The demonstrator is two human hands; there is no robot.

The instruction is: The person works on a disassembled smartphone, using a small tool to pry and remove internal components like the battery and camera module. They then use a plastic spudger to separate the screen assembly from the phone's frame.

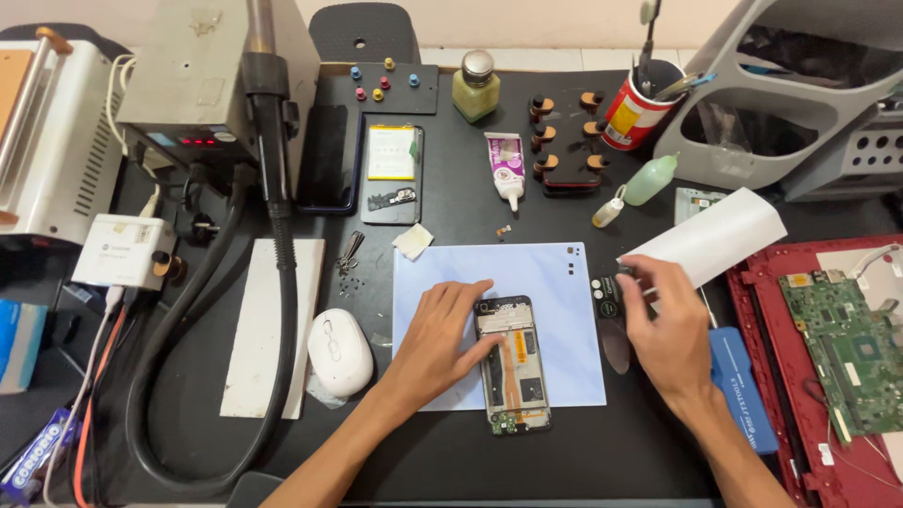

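Your left hand (pixel 442 334) lay flat, fingers spread, pinning the opened phone (pixel 514 363) on the pale blue mat (pixel 564 310), near centre of the counter (pixel 564 461). Your right hand (pixel 658 325) pinched a small dark part (pixel 608 293) just right of the mat. Judged: mid-disassembly; the next move called for fine, steady placement. Phone interior showed copper foil and a glossy frame.

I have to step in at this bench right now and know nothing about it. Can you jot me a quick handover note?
Left hand: flat, open, steadying the opened phone on the pale blue mat.
Right hand: fingers pinched at a small dark part beside the mat's right edge; grip unclear.
Done: phone's back is off, insides exposed.
Left: back not refitted; a second opened phone and glue tube lie behind.
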